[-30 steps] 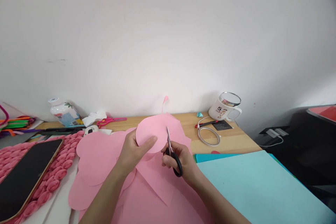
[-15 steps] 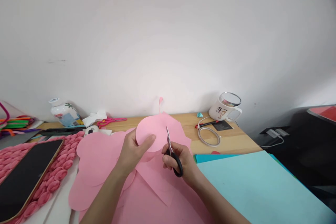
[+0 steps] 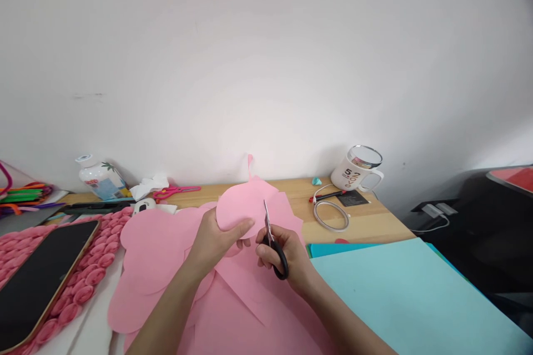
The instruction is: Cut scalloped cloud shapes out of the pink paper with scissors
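My left hand [image 3: 216, 241] pinches a rounded piece of pink paper [image 3: 244, 205], thumb on top, holding it up above the table. My right hand [image 3: 283, 255] grips black-handled scissors [image 3: 272, 244], fingers through the loops, and the blades point up into the right edge of that pink piece. A thin pink strip [image 3: 250, 165] curls up from the paper's far edge. Under both hands lie more pink paper cut-outs [image 3: 154, 249] with rounded edges.
A light blue paper sheet [image 3: 395, 294] lies at the right. A phone [image 3: 39, 277] rests on a pink knitted mat [image 3: 91, 272] at the left. At the back of the wooden table [image 3: 366, 222] stand a white mug [image 3: 356, 172], a coiled cable [image 3: 331, 215], pink scissors [image 3: 175, 192] and a bottle [image 3: 102, 177].
My left hand has turned the pink piece a little, so its outline shifted and the curling strip moved left. The scissors stay almost where they were, at the paper's edge.
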The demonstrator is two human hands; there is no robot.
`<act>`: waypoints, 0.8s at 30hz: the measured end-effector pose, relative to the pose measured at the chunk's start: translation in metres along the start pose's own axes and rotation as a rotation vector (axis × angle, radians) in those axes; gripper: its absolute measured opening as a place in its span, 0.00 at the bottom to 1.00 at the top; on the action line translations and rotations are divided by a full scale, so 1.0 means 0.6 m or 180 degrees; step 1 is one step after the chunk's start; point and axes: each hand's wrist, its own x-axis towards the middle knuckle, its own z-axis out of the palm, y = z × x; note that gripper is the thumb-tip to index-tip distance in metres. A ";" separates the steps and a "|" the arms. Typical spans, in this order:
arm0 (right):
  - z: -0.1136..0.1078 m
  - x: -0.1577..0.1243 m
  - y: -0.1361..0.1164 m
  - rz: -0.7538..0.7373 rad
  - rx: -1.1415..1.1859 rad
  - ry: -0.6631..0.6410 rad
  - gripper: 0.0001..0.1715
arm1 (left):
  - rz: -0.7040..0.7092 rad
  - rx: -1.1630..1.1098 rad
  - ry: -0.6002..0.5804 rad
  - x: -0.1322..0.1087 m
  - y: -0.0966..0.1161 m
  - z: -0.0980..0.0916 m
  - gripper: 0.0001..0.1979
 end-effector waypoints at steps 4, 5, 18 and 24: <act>0.000 0.001 0.001 -0.0086 0.0163 0.0083 0.09 | 0.0111 -0.0057 -0.0542 0.007 -0.015 -0.001 0.11; 0.000 0.001 0.000 -0.0095 0.0166 0.0077 0.10 | 0.0080 -0.0086 -0.0583 0.007 -0.019 0.001 0.12; -0.010 0.007 0.008 -0.0246 0.0261 -0.0073 0.22 | -0.0046 -0.0067 -0.0405 0.002 -0.011 0.010 0.12; -0.012 0.008 0.009 -0.0295 0.0359 -0.0165 0.23 | -0.0052 -0.0033 -0.0374 0.000 -0.009 0.012 0.10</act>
